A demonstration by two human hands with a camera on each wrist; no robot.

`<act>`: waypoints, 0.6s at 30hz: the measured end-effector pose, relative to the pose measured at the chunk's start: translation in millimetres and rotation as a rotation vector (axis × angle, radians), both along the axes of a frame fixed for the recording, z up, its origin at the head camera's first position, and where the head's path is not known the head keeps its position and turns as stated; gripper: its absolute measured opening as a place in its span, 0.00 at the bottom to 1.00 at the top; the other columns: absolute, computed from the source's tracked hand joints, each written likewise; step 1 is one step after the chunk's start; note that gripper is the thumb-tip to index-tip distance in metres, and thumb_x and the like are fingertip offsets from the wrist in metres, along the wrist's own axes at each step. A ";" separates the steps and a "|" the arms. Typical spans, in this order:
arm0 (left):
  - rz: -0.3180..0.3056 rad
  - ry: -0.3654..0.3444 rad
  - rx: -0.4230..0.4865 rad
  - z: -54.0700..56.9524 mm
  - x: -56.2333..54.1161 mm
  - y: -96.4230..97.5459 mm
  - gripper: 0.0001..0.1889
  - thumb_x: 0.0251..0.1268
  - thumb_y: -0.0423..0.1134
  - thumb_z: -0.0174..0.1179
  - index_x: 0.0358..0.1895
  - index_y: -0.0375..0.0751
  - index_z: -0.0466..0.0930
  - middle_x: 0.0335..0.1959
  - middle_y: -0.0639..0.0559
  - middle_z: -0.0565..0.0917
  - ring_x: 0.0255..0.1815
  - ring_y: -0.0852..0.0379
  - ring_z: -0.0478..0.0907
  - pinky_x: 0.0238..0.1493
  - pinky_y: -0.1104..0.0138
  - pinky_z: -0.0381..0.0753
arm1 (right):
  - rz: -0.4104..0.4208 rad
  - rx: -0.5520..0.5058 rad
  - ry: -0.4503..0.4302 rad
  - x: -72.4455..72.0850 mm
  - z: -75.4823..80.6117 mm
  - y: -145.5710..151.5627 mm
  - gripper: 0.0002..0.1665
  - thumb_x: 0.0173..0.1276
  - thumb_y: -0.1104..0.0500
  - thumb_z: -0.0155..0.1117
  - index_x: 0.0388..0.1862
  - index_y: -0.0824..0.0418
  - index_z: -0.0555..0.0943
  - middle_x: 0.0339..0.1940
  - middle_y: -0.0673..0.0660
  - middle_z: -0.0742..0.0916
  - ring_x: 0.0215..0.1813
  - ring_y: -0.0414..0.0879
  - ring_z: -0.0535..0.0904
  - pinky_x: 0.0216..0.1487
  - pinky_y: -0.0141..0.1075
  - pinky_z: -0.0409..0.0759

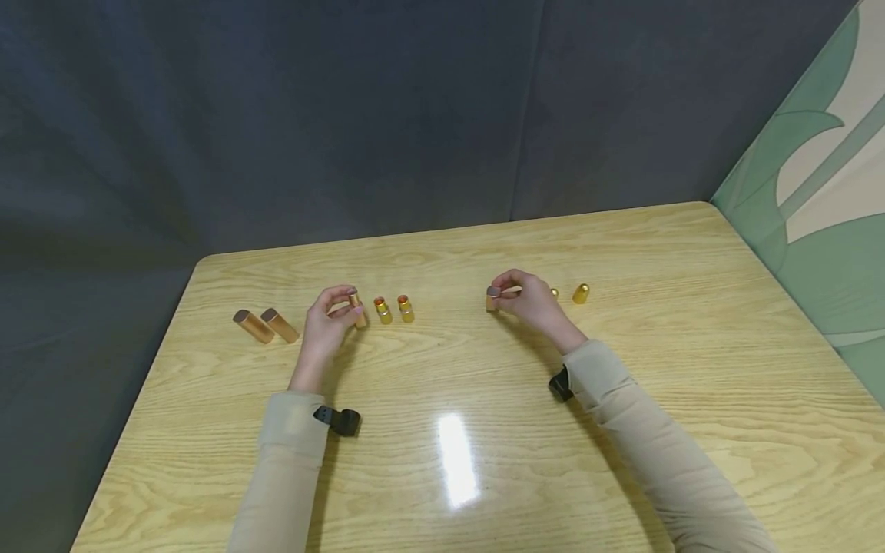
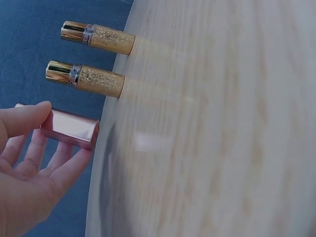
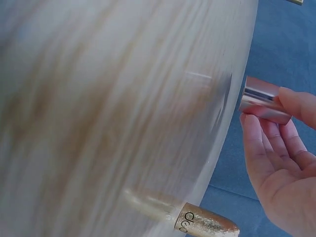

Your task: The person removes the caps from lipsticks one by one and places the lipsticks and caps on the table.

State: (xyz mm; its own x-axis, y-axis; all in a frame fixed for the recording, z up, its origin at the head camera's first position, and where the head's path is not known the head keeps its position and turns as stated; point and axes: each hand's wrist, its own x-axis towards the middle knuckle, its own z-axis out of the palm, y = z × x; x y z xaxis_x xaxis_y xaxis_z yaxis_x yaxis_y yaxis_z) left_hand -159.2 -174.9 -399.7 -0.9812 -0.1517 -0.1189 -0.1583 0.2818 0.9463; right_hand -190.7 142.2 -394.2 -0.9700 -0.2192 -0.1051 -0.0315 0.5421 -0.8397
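Observation:
My left hand [image 1: 323,326] pinches a rose-gold lipstick tube [image 2: 73,126] between thumb and fingers, upright at the tabletop; the fingers partly hide its upper end. To its right stand two uncapped gold lipsticks [image 1: 383,311] [image 1: 406,309], with glittery bases and shiny gold collars in the left wrist view. Further right, my right hand [image 1: 535,303] holds a short rose-gold lipstick cap [image 3: 264,101] by thumb and fingertips, low over the table. Beside that hand stand two gold lipstick caps [image 1: 581,293], one largely hidden behind it; lettering shows on the gold cap [image 3: 205,220] in the right wrist view.
Two tall rose-gold lipsticks [image 1: 253,326] [image 1: 280,326] stand at the left. All of it is on a light wooden table [image 1: 387,476] with a dark curtain [image 1: 359,115] behind. A green leaf-patterned surface [image 1: 823,192] borders the right side.

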 end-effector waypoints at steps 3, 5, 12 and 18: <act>-0.001 -0.004 0.010 -2.4 -1.0 0.5 0.22 0.66 0.29 0.56 0.62 0.34 0.68 0.62 0.41 0.71 0.62 0.46 0.71 0.57 0.71 0.73 | -0.004 0.003 -0.005 -0.3 -1.2 0.8 0.15 0.65 0.66 0.62 0.50 0.69 0.76 0.53 0.67 0.82 0.55 0.60 0.81 0.55 0.45 0.81; 0.000 -0.002 0.019 -3.6 -1.7 0.0 0.22 0.66 0.28 0.56 0.62 0.34 0.68 0.62 0.40 0.71 0.62 0.47 0.71 0.60 0.67 0.72 | -0.008 0.006 -0.013 -0.3 -1.3 0.8 0.15 0.66 0.65 0.62 0.50 0.68 0.76 0.53 0.67 0.82 0.55 0.59 0.81 0.56 0.46 0.81; -0.011 -0.016 0.030 -5.6 -2.4 -2.5 0.21 0.66 0.28 0.56 0.62 0.33 0.68 0.63 0.39 0.71 0.63 0.44 0.71 0.65 0.59 0.71 | -0.006 0.000 -0.043 -0.9 -2.2 1.7 0.15 0.67 0.62 0.62 0.49 0.67 0.76 0.52 0.66 0.82 0.54 0.58 0.81 0.55 0.45 0.80; -0.034 -0.035 0.031 -7.0 -0.2 -4.6 0.22 0.67 0.29 0.56 0.63 0.33 0.67 0.64 0.38 0.70 0.65 0.42 0.70 0.66 0.56 0.71 | -0.010 0.013 -0.050 -0.3 -1.8 0.7 0.14 0.66 0.62 0.62 0.49 0.67 0.76 0.51 0.66 0.82 0.53 0.58 0.81 0.51 0.41 0.80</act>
